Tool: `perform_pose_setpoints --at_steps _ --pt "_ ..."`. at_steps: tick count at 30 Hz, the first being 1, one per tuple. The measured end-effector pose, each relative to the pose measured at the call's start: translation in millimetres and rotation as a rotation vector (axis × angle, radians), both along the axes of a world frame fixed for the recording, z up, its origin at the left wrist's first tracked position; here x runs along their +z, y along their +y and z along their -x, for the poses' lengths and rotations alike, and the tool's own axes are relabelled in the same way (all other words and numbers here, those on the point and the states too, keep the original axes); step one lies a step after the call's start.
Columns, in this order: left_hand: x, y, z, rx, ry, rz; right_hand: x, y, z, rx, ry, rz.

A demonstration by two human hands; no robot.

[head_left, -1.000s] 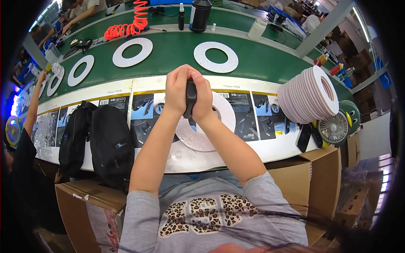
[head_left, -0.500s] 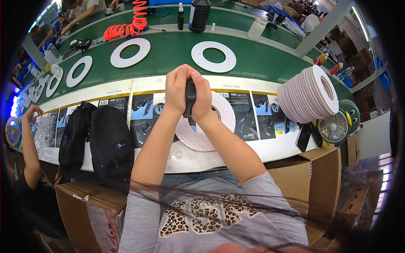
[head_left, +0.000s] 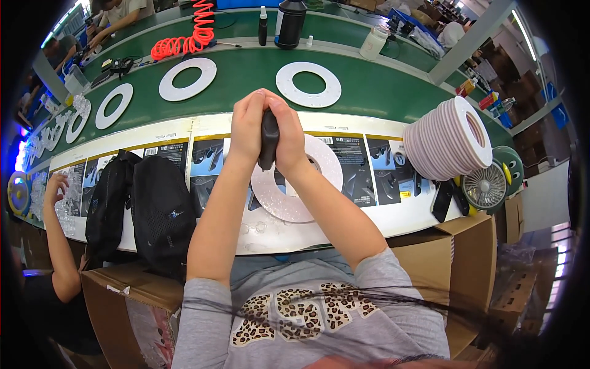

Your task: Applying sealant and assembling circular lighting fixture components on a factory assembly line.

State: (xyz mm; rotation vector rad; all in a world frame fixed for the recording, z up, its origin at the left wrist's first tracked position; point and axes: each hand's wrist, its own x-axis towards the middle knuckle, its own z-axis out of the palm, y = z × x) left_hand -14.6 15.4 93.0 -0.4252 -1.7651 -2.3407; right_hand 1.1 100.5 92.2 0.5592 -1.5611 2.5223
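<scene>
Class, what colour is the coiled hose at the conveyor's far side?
Bright orange-red coiled hose, head view.

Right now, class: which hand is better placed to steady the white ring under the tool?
Probably left. Both the left hand and right hand clasp the black tool, but the white ring lies mostly rightward, so neither clearly wins.

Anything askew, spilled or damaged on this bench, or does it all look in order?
Little stands out. The stack of white rings at the right leans on its side like a fanned roll rather than lying flat. Both hands, left hand and right hand, clasp a black tool over the white ring. No spill or damage shows.
</scene>
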Motion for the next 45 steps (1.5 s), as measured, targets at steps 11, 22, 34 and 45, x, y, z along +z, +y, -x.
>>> perform_pose_setpoints --at_steps 11,22,34,45 --pt "-4.1 -14.8 6.3 0.051 0.031 -0.061 -2.5 -21.3 8.4 0.035 0.033 0.026" --pt "-9.0 -13.3 9.7 0.08 0.014 0.031 -7.6 -19.1 9.4 -0.002 0.035 0.007" --pt "-7.7 -10.2 7.7 0.098 0.039 0.005 -16.7 -17.2 14.5 0.01 0.067 -0.04" --pt "7.7 -9.0 16.1 -0.009 0.026 -0.047 8.6 -10.5 16.4 -0.033 0.072 0.005"
